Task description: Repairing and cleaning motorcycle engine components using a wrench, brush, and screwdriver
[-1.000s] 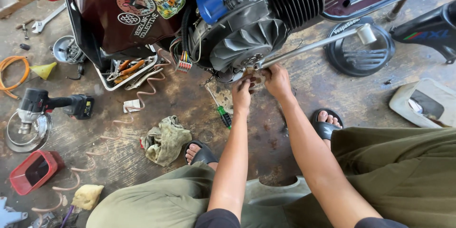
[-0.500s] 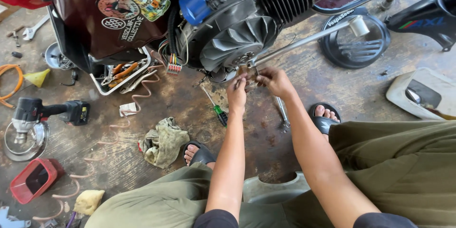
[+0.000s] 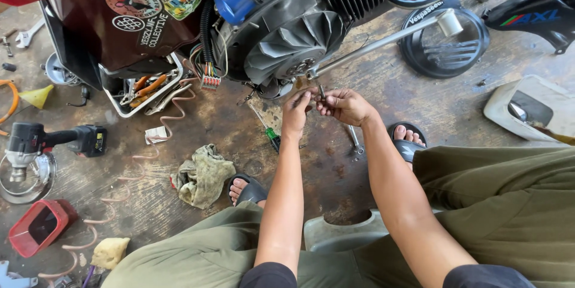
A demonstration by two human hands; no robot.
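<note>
The person squats on the concrete floor [image 3: 383, 90], knees wide, a pale plastic stool [image 3: 338, 234] under them.

Both arms reach forward to the scooter engine [image 3: 287, 30]. The left hand [image 3: 296, 111] and right hand [image 3: 344, 105] meet just below the engine's fan. Both are closed, fingertips pinched on a small dark metal part [image 3: 321, 91], seemingly a bolt or pin, held upright between them. What kind of part it is cannot be told at this size.

Status, as a judgement: the work is in mid-course. The round black fan cover [image 3: 446, 45] lies off the engine, on the floor to the right, so the finned cooling fan [image 3: 293, 45] stands exposed. The small part is in hand, near the crankcase but not seated. Refitting remains open.

Condition of the part: short, slender, dark, probably oily. It sits just beside the long bright lever [image 3: 383, 42] that runs out from the engine base.

Nearby on the floor: a green-handled screwdriver [image 3: 266, 126] left of the left hand, a spanner [image 3: 355, 143] below the right hand, a soiled rag [image 3: 203, 174] further left. Farther left lies a cordless power tool [image 3: 57, 141].
</note>
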